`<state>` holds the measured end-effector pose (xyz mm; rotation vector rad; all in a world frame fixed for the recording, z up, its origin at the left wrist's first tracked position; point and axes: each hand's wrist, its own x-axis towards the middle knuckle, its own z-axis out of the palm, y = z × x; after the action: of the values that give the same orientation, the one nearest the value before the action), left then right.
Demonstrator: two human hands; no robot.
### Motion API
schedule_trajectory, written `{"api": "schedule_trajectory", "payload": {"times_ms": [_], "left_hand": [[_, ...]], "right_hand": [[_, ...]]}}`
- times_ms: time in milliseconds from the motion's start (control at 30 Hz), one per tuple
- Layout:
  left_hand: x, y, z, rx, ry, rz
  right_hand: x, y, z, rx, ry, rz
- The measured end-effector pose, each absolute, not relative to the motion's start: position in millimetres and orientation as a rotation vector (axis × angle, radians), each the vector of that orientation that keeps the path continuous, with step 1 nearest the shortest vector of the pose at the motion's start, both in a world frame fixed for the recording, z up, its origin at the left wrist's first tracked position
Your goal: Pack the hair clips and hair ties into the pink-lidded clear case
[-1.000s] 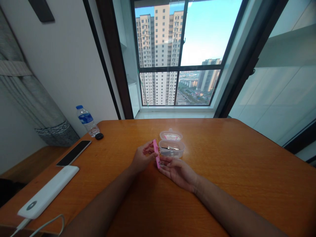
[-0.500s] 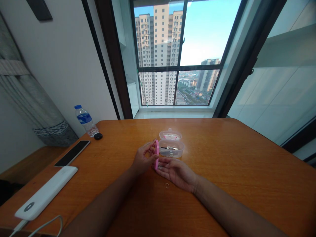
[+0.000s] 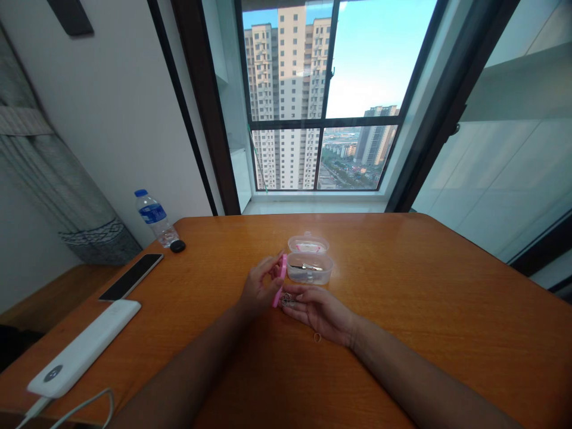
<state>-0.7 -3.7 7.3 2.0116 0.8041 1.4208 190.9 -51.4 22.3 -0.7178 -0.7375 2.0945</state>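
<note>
A thin pink flat piece, seen nearly edge-on, is pinched upright between the thumb and fingers of my left hand; its exact kind is unclear. My right hand lies palm up beside it, fingers stretched out and open. Several small metal rings rest on those fingers, close to the pink piece's lower end. One more small ring is on the table just below the right palm. Beyond the hands stands a clear plastic box with its lid tipped back; slim metal tools lie inside.
On the left of the wooden table are a white power bank with a cable, a phone, a small black round object and a water bottle. A window is behind the table.
The pink piece's lower end has swung left, and the rings on my right fingers show more clearly. The loose ring on the table has shifted right, nearer my right wrist.
</note>
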Motion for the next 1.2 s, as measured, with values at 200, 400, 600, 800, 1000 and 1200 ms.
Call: {"api": "schedule_trajectory", "payload": {"times_ms": [200, 400, 600, 800, 1000, 1200], "left_hand": [[-4, 5, 7, 1.712, 1.057, 1.559], [-11, 24, 1, 1.465, 1.32, 1.695], [-19, 34, -10, 1.471, 1.61, 1.551], [-22, 35, -19, 1.731, 1.808, 1.41], [-23, 36, -26, 1.885, 1.929, 1.196], [-16, 25, -7, 2.184, 1.87, 1.343]], "right_hand": [[188, -49, 17, -0.801, -0.799, 1.985], [186, -42, 1, -0.938, -1.108, 1.733], [187, -48, 2, -0.937, -1.515, 1.584], [187, -52, -1, -0.718, -1.63, 1.642], [194, -54, 9, -0.751, -1.863, 1.397], [221, -51, 35, -1.066, -2.204, 1.043]]}}
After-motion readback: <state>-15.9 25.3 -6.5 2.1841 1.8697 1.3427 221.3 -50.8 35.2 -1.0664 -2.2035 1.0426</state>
